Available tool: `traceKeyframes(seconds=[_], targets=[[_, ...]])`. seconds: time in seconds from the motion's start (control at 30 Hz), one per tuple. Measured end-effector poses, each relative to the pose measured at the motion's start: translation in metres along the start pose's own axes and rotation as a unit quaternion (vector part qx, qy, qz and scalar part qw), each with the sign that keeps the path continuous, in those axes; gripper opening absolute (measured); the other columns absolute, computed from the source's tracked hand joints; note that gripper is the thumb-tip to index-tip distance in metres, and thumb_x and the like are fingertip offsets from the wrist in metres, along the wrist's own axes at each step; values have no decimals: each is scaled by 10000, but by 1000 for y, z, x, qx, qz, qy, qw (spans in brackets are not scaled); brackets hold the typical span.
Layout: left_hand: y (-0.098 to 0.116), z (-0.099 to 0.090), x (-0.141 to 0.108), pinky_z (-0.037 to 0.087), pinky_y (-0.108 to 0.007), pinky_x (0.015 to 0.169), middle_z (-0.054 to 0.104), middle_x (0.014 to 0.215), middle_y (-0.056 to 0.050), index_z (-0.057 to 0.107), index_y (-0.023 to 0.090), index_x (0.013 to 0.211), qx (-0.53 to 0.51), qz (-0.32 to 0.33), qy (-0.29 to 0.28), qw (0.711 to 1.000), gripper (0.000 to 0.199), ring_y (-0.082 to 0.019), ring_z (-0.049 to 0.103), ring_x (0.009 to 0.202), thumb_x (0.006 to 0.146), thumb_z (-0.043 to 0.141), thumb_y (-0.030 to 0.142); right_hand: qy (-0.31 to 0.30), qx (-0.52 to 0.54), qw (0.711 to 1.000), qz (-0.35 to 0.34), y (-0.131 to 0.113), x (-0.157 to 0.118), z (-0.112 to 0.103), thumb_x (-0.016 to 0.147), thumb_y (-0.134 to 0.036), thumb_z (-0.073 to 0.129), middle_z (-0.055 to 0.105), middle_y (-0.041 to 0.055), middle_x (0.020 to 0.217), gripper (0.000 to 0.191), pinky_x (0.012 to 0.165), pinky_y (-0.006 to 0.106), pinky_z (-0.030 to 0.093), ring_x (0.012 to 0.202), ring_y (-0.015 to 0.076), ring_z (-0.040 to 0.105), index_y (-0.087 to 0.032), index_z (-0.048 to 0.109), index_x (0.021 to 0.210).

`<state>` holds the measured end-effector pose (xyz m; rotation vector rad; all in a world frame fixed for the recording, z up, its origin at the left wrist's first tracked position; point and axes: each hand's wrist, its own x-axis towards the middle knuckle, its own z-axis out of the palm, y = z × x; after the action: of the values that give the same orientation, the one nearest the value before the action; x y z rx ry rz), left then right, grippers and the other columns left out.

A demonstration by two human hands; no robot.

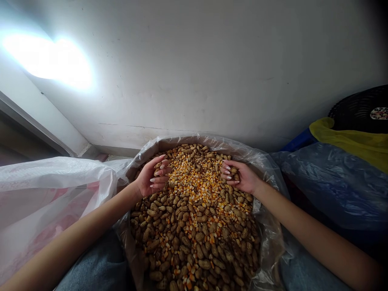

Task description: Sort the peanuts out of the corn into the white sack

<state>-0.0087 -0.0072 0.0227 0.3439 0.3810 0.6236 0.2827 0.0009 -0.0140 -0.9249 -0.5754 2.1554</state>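
Unshelled peanuts [182, 214] and yellow corn kernels [194, 182] lie mixed in a wide container lined with a clear plastic bag [274, 230]. Over the left part of the heap, my left hand [154, 176] curls its fingers around a few peanuts. On the right side my right hand [241, 176] is closed around peanuts too, its fingertips pointing left. Corn shows most thickly between the two hands, while peanuts cover most of the near part.
A white translucent sack [54, 178] stands at the left. To the right are a clear plastic bag [342, 182], yellow mesh cloth [357, 141] and a black fan [357, 109]. A pale wall [194, 72] rises just behind the container.
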Motion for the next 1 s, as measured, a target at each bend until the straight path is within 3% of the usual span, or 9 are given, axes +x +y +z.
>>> traceKeyframes(seconds=[0.4,0.5,0.57,0.63,0.7,0.77,0.83,0.93,1.0], targets=[[-2,0,0,82,-109,250,249,460,65,400,153,585,89,1,12,996,241,-11,173,297,760,422,317,14,-43,999,-15,1,2,1,721,-247,486,321,-39,509,222,285,116,140,414,44,290,-151,376,554],[-2,-3,3,87,-123,256,282,479,63,439,153,605,168,49,59,983,212,-15,187,317,734,463,319,62,-120,989,-54,2,1,1,710,-291,509,329,-40,531,219,299,128,140,422,43,302,-156,403,575],[-2,-7,4,91,-133,266,305,486,62,467,155,622,260,93,123,953,210,-17,205,327,711,494,343,126,-220,963,-96,3,1,0,700,-330,519,358,-36,555,179,314,144,167,434,50,329,-168,467,646],[0,-11,6,134,-147,288,357,483,54,521,161,656,401,137,192,885,215,-25,251,341,681,525,374,197,-364,902,-127,3,0,-2,700,-369,508,412,-24,578,187,341,170,215,446,69,365,-193,525,761],[3,-15,5,249,-162,359,479,537,21,587,169,700,568,171,225,773,224,-55,380,418,650,554,385,245,-526,803,-139,2,-2,-2,708,-380,483,481,-6,600,221,383,204,260,450,90,396,-217,551,841],[7,-19,3,332,-186,490,583,678,-9,629,195,751,706,182,217,649,234,-109,487,572,639,559,388,259,-658,695,-129,0,-4,0,722,-368,452,533,7,611,221,422,230,279,443,109,417,-238,559,865],[10,-22,1,340,-207,561,613,765,-7,638,233,784,791,164,196,556,230,-141,515,645,649,543,393,254,-740,614,-101,-3,-6,2,728,-351,426,565,17,634,205,440,243,278,455,130,446,-252,560,848],[6,-27,2,325,-219,554,617,753,-5,629,271,807,855,118,178,473,231,-155,523,626,664,515,412,266,-797,539,-50,-3,-9,5,714,-312,428,590,41,687,152,459,254,285,529,170,500,-240,557,750],[-1,-31,5,321,-222,552,615,759,-11,620,282,810,876,103,164,441,232,-167,530,636,659,516,424,281,-804,523,-32,-1,-8,5,687,-293,468,594,63,699,114,482,264,303,583,194,525,-218,554,690]])
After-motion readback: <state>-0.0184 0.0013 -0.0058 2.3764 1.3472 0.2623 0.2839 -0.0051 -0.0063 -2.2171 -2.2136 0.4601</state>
